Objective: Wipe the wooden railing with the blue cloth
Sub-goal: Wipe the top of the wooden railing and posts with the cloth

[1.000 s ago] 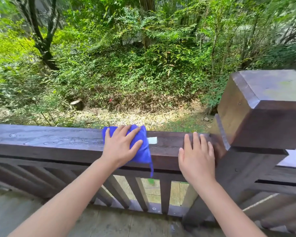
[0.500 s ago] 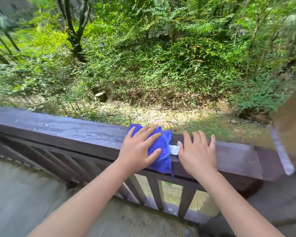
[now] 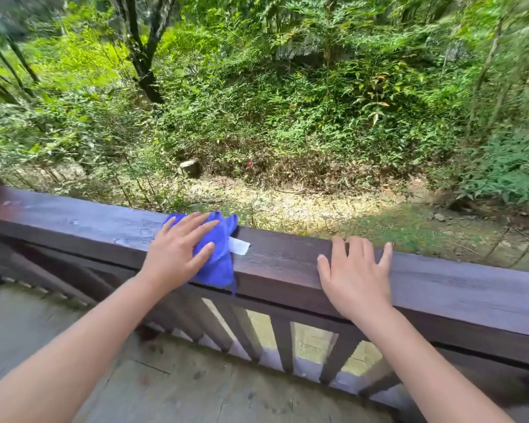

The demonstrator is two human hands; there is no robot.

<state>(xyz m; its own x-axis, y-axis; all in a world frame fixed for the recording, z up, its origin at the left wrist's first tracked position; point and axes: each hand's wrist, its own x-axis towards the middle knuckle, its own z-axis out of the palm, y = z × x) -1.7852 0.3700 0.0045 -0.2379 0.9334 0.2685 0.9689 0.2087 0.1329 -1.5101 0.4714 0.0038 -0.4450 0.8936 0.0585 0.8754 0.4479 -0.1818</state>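
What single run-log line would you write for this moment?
left hand: flat on blue cloth, pressing it to wooden railing | right hand: bare, resting on rail | white tag: showing

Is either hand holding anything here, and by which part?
The left hand presses the blue cloth flat on the wooden railing, palm over its left portion, not gripping. The right hand rests bare on the rail.
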